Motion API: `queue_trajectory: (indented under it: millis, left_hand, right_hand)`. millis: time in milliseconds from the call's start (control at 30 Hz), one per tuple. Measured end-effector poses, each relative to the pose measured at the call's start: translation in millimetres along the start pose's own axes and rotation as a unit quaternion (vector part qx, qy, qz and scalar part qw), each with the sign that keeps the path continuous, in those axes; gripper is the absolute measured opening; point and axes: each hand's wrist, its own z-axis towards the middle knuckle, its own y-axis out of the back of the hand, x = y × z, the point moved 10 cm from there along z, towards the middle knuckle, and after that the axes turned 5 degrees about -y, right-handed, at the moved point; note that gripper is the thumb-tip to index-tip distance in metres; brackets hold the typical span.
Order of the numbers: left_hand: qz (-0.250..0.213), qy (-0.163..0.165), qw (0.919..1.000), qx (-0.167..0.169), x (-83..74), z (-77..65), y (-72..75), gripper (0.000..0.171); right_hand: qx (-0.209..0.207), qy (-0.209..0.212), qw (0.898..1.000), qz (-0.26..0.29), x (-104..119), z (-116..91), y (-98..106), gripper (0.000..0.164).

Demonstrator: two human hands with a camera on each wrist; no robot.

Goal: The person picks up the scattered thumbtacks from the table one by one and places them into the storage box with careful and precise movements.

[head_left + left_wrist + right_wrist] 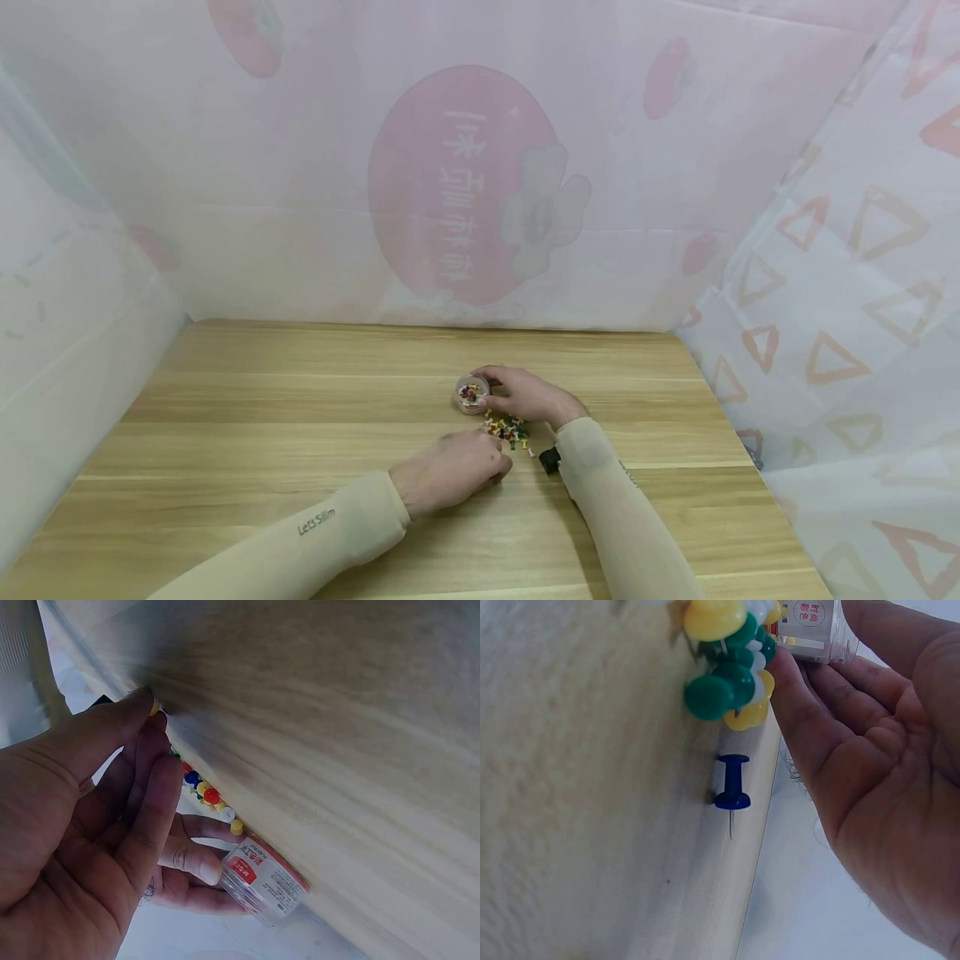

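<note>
My right hand (528, 395) grips a small clear round container (472, 394) by its side; push pins lie inside it, and a printed label (264, 876) shows in the left wrist view. Just in front of it on the table is a loose heap of push pins (508, 429) in yellow, green, white, red and blue. My left hand (456, 468) is at the heap's near left side. Between its thumb and fingertip it pinches a yellow push pin (155, 708), mostly hidden by the fingers. A single blue push pin (733, 781) lies apart from the heap.
The wooden table (300, 400) reaches back to a pink and white printed curtain (300, 208). Another curtain with triangles (836, 358) hangs along the right side. A black device (550, 461) is at the right wrist, close to the heap.
</note>
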Motion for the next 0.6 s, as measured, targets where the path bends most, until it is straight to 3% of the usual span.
queue_trajectory:
  millis: [267, 600]
  left_hand:
    - [-0.049, 0.020, 0.9984, -0.021, 17.0, -3.8, 7.9, 0.017]
    - [-0.083, 0.045, 0.9931, -0.069, 50.7, -8.7, 30.2, 0.007]
  right_hand:
    - [-0.003, 0.005, 1.000, -0.001, 2, -1, 1, 0.055]
    - [0.001, 0.001, 1.000, 0.010, 1, -1, -1, 0.053]
